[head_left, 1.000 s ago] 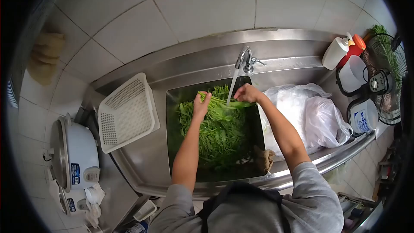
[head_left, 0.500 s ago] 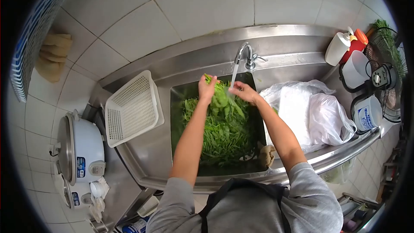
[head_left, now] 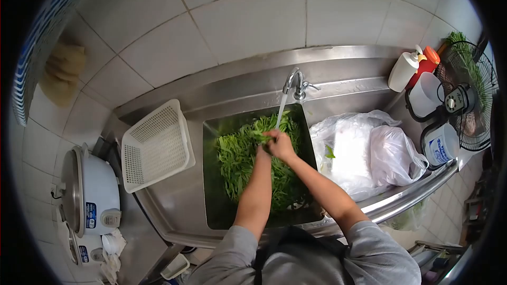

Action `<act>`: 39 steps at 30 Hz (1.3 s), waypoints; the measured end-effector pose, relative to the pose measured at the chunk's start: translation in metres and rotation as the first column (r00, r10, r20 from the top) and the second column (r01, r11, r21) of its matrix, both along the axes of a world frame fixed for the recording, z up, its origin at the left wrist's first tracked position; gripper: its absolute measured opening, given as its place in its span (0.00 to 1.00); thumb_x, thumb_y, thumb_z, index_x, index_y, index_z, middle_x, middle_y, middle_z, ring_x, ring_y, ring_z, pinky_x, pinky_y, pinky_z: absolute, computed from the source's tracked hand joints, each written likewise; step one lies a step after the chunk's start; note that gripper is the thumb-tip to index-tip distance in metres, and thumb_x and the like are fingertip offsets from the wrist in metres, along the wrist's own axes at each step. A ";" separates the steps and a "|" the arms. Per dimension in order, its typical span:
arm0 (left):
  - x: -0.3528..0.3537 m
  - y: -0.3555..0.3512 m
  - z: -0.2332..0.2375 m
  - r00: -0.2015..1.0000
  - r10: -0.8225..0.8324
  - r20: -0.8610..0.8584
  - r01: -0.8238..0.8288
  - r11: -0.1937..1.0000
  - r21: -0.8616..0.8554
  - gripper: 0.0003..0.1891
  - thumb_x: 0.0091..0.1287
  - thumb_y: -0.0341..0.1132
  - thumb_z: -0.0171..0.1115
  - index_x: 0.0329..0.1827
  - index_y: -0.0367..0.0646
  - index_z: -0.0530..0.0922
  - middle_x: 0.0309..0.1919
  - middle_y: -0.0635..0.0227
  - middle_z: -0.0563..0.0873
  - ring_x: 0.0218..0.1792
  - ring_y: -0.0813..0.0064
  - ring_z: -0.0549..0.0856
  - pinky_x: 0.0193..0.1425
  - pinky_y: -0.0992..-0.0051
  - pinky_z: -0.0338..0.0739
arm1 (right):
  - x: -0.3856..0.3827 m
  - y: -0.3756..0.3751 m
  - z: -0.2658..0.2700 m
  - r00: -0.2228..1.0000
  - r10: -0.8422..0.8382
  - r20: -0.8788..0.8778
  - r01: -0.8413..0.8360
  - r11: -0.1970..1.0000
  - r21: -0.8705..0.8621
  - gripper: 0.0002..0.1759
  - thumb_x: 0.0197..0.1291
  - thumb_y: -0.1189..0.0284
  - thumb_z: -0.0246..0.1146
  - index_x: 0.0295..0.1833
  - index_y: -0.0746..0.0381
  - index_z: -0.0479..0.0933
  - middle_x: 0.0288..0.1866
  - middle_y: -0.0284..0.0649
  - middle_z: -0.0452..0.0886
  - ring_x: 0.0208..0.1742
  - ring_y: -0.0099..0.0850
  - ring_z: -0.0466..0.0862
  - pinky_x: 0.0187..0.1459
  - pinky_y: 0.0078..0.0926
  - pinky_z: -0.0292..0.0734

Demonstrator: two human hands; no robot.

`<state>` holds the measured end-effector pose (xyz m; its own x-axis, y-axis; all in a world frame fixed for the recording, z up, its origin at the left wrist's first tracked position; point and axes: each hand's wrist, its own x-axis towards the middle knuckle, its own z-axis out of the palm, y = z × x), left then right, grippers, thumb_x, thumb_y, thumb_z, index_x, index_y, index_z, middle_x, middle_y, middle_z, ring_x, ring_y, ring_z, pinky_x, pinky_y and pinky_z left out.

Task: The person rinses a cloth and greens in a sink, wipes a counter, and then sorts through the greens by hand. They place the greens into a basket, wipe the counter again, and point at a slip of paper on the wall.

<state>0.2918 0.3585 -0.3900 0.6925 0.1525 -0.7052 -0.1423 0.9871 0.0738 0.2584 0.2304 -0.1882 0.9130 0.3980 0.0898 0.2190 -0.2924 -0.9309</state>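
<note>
Leafy greens (head_left: 237, 166) with long narrow leaves fill much of the metal sink basin (head_left: 211, 216). Water runs from the faucet (head_left: 292, 80) onto them. My right hand (head_left: 281, 146) is over the pile just below the stream, its fingers curled on some of the greens. Beside and partly under it, my left hand (head_left: 262, 151) reaches in among the leaves; its fingers are hidden.
Left of the basin stands a white perforated basket (head_left: 158, 145). White plastic bags (head_left: 396, 153) lie to the right. Farther right are a pump bottle (head_left: 403, 71), a red bottle (head_left: 426, 67) and a fan (head_left: 470, 100). A rice cooker (head_left: 97, 190) sits at the left.
Both hands have come down and closer together. The bunch of greens held up under the water is lowered to the pile. The view has shifted slightly.
</note>
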 end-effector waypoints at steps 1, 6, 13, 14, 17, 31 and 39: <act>0.003 0.003 -0.016 0.999 -0.036 0.036 0.037 0.999 -0.021 0.13 0.68 0.35 0.46 0.51 0.36 0.67 0.48 0.54 0.74 0.44 0.60 0.76 0.46 0.58 0.75 | 0.010 -0.001 -0.006 0.977 -0.137 -0.161 0.122 0.988 -0.098 0.15 0.45 0.78 0.58 0.42 0.60 0.79 0.42 0.52 0.79 0.46 0.43 0.80 0.47 0.36 0.73; 0.001 0.018 -0.063 0.989 -0.101 0.106 0.108 0.992 -0.060 0.16 0.71 0.33 0.39 0.57 0.35 0.65 0.53 0.56 0.73 0.52 0.60 0.74 0.55 0.56 0.72 | 0.051 -0.007 0.005 0.995 -0.040 0.086 0.074 0.893 -0.443 0.14 0.43 0.72 0.62 0.39 0.63 0.79 0.31 0.53 0.80 0.35 0.48 0.81 0.38 0.39 0.76; -0.045 0.001 0.078 0.944 -0.068 -0.323 0.091 0.994 0.057 0.18 0.70 0.31 0.35 0.58 0.40 0.67 0.55 0.61 0.73 0.51 0.63 0.75 0.53 0.64 0.72 | 0.094 -0.007 -0.005 0.772 0.254 -0.583 -0.383 0.918 -0.107 0.17 0.50 0.71 0.62 0.44 0.71 0.76 0.30 0.39 0.78 0.27 0.29 0.76 0.26 0.28 0.74; -0.046 0.009 0.063 0.950 -0.105 -0.293 0.143 0.983 0.113 0.18 0.70 0.31 0.35 0.58 0.40 0.68 0.55 0.60 0.74 0.51 0.63 0.75 0.53 0.63 0.72 | 0.082 -0.001 0.001 0.769 0.313 -0.557 -0.450 0.885 -0.123 0.14 0.51 0.70 0.61 0.41 0.69 0.76 0.26 0.37 0.74 0.29 0.28 0.75 0.23 0.27 0.73; -0.062 0.028 0.080 0.686 -0.092 -0.722 0.573 0.680 0.458 0.19 0.70 0.40 0.46 0.56 0.34 0.68 0.44 0.55 0.79 0.28 0.67 0.80 0.30 0.65 0.73 | 0.163 0.035 -0.121 0.416 0.888 -0.198 -0.906 0.422 -0.013 0.15 0.47 0.68 0.64 0.38 0.67 0.77 0.26 0.40 0.76 0.38 0.29 0.78 0.27 0.35 0.78; -0.015 -0.065 0.218 0.663 -0.560 -0.497 -0.080 -0.713 0.697 0.12 0.65 0.40 0.55 0.43 0.43 0.70 0.30 0.51 0.81 0.33 0.54 0.81 0.36 0.62 0.72 | 0.247 -0.067 -0.066 0.648 -0.525 -0.552 0.735 0.623 0.270 0.18 0.57 0.69 0.52 0.48 0.70 0.73 0.31 0.41 0.75 0.32 0.30 0.75 0.35 0.35 0.71; -0.083 -0.026 0.226 0.682 -0.231 -0.694 0.302 -0.775 0.556 0.13 0.69 0.40 0.48 0.45 0.39 0.68 0.39 0.51 0.81 0.37 0.56 0.81 0.39 0.64 0.73 | 0.175 -0.065 0.021 0.786 -0.381 -0.488 0.598 0.670 0.440 0.27 0.55 0.69 0.50 0.61 0.67 0.64 0.40 0.41 0.71 0.40 0.29 0.70 0.44 0.31 0.66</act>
<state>0.2093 0.3329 -0.1635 0.9880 0.1366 -0.0722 0.1520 -0.7752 0.6132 0.4337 0.1656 -0.1676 0.9695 -0.1381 -0.2025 -0.1511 0.3138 -0.9374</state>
